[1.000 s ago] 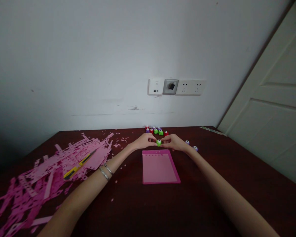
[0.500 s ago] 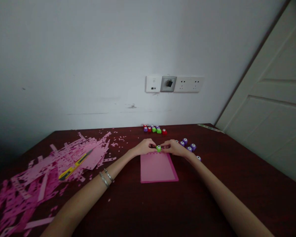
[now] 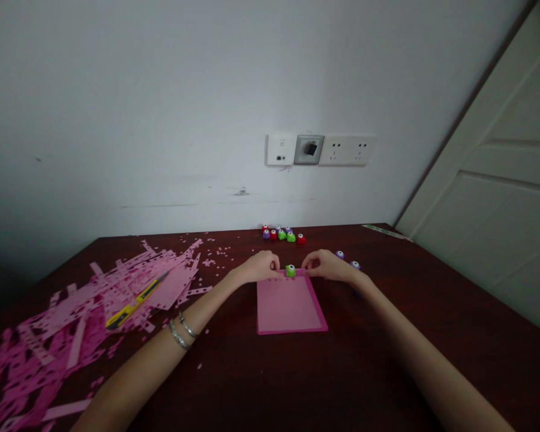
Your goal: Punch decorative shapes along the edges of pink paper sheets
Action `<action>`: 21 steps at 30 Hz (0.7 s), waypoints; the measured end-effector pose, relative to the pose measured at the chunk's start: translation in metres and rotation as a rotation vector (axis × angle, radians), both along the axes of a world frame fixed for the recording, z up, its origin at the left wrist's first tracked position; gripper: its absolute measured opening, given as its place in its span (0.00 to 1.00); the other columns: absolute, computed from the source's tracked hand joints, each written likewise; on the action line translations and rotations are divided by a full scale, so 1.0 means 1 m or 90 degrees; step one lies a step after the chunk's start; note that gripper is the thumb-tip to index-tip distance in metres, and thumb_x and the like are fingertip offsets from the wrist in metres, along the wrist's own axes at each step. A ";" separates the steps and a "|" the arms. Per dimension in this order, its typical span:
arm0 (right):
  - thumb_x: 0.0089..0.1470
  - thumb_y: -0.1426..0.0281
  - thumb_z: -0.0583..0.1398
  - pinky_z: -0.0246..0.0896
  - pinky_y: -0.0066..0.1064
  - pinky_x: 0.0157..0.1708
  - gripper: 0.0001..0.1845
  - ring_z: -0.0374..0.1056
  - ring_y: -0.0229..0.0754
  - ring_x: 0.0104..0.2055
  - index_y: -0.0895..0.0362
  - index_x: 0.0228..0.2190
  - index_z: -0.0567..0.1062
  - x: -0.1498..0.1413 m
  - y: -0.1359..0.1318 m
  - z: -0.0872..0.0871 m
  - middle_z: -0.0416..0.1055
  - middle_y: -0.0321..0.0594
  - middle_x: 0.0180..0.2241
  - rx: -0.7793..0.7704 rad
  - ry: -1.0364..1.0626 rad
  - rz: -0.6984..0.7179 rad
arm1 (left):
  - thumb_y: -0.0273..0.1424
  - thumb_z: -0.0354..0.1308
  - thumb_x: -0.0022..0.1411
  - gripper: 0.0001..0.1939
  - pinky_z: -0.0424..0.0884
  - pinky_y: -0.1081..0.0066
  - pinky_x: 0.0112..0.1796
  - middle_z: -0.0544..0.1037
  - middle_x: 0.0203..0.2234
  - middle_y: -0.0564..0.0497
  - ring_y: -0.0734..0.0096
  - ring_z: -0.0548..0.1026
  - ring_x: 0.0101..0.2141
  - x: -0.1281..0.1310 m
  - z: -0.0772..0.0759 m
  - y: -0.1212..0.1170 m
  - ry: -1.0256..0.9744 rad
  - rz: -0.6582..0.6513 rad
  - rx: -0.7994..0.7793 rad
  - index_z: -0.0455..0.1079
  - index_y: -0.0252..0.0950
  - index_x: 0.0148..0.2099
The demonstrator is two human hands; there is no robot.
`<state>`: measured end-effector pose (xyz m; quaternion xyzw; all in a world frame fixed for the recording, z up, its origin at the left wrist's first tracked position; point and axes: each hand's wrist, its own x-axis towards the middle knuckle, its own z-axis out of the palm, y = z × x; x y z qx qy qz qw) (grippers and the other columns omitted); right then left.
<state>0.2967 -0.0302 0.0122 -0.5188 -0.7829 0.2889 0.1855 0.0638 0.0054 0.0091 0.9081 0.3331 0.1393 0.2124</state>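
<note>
- Dark reddish-brown desk [image 3: 252, 384], its far edge along a pale, scuffed wall [image 3: 171, 120]; a white panelled door [image 3: 508, 198] stands at the right.
- Light pink sheet [image 3: 288, 306] over darker pink paper [image 3: 323, 329], mid-desk; a green craft punch [image 3: 290, 270] sits at their far edge.
- Left hand [image 3: 263, 266]: fingers curled, just left of the punch, at the sheets' far edge; I cannot tell if they grip the paper.
- Right hand [image 3: 327, 265]: at the sheets' far right corner, apart from the punch; its grip is also unclear.
- 8 red, purple and green punches [image 3: 282, 234] cluster near the desk's far edge; at least 2 purple punches [image 3: 355, 264] lie beside the right forearm.
- Pink scraps [image 3: 78, 312] cover the desk's left side, with a yellow utility knife [image 3: 137, 302] on top.
- A patterned strip [image 3: 387, 232] lies at the far right corner.
- Wall sockets [image 3: 347, 150] above the desk.
</note>
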 end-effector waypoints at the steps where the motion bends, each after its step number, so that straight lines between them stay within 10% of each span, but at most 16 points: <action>1: 0.43 0.62 0.61 0.56 0.24 0.20 0.14 0.63 0.35 0.24 0.60 0.28 0.77 0.001 0.000 0.001 0.72 0.39 0.24 -0.022 -0.014 0.003 | 0.39 0.62 0.47 0.13 0.59 0.75 0.26 0.71 0.24 0.52 0.74 0.67 0.26 -0.003 0.001 -0.002 0.035 -0.002 0.002 0.71 0.34 0.28; 21: 0.43 0.67 0.61 0.59 0.27 0.28 0.11 0.67 0.39 0.29 0.60 0.30 0.76 -0.004 -0.001 -0.002 0.74 0.39 0.28 -0.042 -0.045 0.034 | 0.28 0.62 0.41 0.05 0.58 0.78 0.22 0.72 0.18 0.56 0.77 0.69 0.21 -0.015 0.003 -0.005 0.038 0.011 -0.141 0.70 0.33 0.25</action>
